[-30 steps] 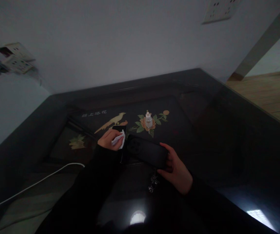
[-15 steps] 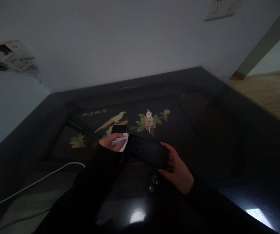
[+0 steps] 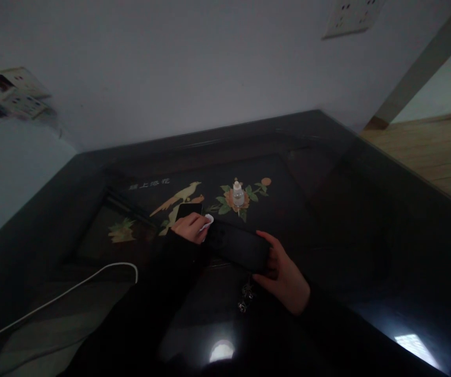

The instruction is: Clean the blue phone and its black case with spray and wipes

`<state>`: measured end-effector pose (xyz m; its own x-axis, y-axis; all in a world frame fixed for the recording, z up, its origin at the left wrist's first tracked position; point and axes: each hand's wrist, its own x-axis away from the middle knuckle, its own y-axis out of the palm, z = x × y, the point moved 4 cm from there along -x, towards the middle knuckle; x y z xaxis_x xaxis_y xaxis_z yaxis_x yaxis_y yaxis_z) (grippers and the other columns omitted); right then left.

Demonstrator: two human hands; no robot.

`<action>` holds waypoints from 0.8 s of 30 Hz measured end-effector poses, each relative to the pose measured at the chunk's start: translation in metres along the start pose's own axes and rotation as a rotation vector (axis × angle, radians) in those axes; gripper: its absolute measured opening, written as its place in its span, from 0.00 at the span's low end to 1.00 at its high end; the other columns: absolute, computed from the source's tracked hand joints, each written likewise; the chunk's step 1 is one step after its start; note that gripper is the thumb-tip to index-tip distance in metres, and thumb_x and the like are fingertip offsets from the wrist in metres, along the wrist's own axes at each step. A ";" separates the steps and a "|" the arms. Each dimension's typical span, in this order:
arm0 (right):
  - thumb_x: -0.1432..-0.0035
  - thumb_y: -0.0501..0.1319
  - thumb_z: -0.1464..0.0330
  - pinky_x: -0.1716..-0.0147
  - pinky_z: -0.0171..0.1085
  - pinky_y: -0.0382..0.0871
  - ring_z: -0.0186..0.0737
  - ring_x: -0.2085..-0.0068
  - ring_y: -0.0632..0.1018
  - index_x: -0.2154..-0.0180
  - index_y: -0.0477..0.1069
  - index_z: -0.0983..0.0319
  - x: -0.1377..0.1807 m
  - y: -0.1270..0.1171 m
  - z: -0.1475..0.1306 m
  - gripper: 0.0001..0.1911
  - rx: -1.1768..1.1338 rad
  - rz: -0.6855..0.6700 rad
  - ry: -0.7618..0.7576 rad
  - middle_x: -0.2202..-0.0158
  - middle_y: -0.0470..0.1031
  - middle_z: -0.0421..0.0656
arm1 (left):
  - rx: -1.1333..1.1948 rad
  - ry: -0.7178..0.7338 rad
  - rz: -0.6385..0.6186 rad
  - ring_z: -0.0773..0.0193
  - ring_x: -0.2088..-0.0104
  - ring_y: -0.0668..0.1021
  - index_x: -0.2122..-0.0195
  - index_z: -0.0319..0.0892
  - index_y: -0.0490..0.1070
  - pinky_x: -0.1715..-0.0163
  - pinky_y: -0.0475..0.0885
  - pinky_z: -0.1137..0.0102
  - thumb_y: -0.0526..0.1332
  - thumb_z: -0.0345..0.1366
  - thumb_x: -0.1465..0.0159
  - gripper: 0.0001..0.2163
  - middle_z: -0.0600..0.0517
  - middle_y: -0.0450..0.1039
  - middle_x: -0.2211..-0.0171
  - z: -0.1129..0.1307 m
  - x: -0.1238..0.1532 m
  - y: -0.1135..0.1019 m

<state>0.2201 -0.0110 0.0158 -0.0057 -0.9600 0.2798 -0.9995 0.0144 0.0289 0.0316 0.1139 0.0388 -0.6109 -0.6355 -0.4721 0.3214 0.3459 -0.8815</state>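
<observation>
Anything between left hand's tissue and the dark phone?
Nothing visible. The tissue in the left hand is close to the left end of the dark phone; contact unclear. The right hand holds its other end; the bottle stands beyond.

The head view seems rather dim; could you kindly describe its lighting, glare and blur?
Head view: dim overall, dark sleeves nearly merging with the black tabletop; head view: reflections glare at lower middle and lower right; head view: the phone-shaped object in the right hand shows little detail, the upper-left sockets look blurred.
</observation>
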 end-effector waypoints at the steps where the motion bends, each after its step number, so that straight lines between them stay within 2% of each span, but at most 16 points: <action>1: 0.60 0.59 0.79 0.66 0.36 0.70 0.38 0.61 0.75 0.44 0.45 0.55 0.000 0.000 0.000 0.42 -0.001 -0.002 -0.005 0.55 0.67 0.45 | 0.000 0.008 0.012 0.69 0.75 0.73 0.68 0.43 0.72 0.76 0.64 0.76 0.56 0.35 0.42 0.06 0.54 0.73 0.73 -0.001 0.003 0.000; 6: 0.60 0.58 0.80 0.67 0.36 0.70 0.38 0.62 0.75 0.44 0.45 0.56 0.000 0.000 0.000 0.42 0.003 -0.014 -0.007 0.56 0.66 0.45 | 0.051 0.061 0.077 0.70 0.76 0.73 0.66 0.44 0.72 0.75 0.64 0.75 0.56 0.34 0.42 0.07 0.54 0.73 0.73 -0.003 0.027 -0.005; 10: 0.60 0.58 0.81 0.68 0.34 0.70 0.36 0.63 0.75 0.44 0.45 0.55 0.000 0.000 -0.002 0.42 0.006 -0.004 -0.009 0.57 0.67 0.44 | 0.018 0.033 0.070 0.69 0.74 0.74 0.67 0.44 0.73 0.74 0.64 0.74 0.56 0.35 0.42 0.07 0.54 0.74 0.72 0.002 0.017 -0.002; 13: 0.60 0.58 0.81 0.68 0.34 0.70 0.36 0.63 0.75 0.44 0.45 0.55 0.000 0.000 -0.002 0.42 0.003 -0.003 -0.001 0.57 0.66 0.44 | 0.023 0.045 0.042 0.69 0.75 0.74 0.68 0.45 0.73 0.74 0.64 0.73 0.55 0.35 0.42 0.07 0.55 0.73 0.74 0.012 0.004 0.002; 17: 0.60 0.58 0.80 0.67 0.36 0.69 0.36 0.64 0.75 0.44 0.45 0.55 -0.001 0.001 -0.002 0.42 0.006 -0.016 0.007 0.57 0.66 0.44 | 0.041 -0.013 0.024 0.69 0.75 0.74 0.68 0.46 0.73 0.74 0.64 0.73 0.56 0.34 0.43 0.06 0.56 0.73 0.73 0.025 -0.005 0.006; 20: 0.60 0.59 0.80 0.67 0.37 0.69 0.37 0.63 0.75 0.44 0.45 0.55 -0.001 0.000 0.000 0.42 0.000 0.000 0.019 0.56 0.66 0.45 | 0.060 -0.001 0.000 0.69 0.74 0.74 0.68 0.45 0.72 0.74 0.63 0.73 0.56 0.33 0.43 0.06 0.56 0.73 0.73 0.038 -0.004 0.005; 24: 0.60 0.58 0.80 0.67 0.36 0.69 0.38 0.62 0.75 0.44 0.46 0.55 0.000 0.000 0.000 0.42 0.023 -0.006 -0.003 0.55 0.66 0.45 | 0.109 0.102 -0.042 0.70 0.75 0.73 0.67 0.45 0.71 0.75 0.62 0.73 0.54 0.32 0.43 0.07 0.56 0.72 0.73 0.045 0.015 -0.001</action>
<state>0.2197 -0.0104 0.0161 0.0007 -0.9610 0.2765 -1.0000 0.0017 0.0085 0.0550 0.0727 0.0326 -0.6941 -0.5725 -0.4364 0.3669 0.2403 -0.8987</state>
